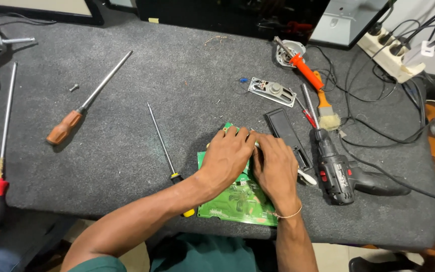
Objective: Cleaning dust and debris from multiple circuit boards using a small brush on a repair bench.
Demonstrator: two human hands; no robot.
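Head cam: both hands press on the green circuit board (237, 201) at the mat's near edge, just left of the cordless drill (339, 174). Left hand (229, 156) lies flat on it, right hand (277, 166) curls fingers at its middle; whether they pinch anything, can't tell. I'd keep that flat palm steady.

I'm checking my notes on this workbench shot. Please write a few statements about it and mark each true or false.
1. Both hands, left hand and right hand, rest on the green circuit board. True.
2. The black power drill lies left of the board. False: it lies to the right.
3. The yellow-handled screwdriver lies beside the left forearm. True.
4. The paintbrush has a blue handle. False: orange.
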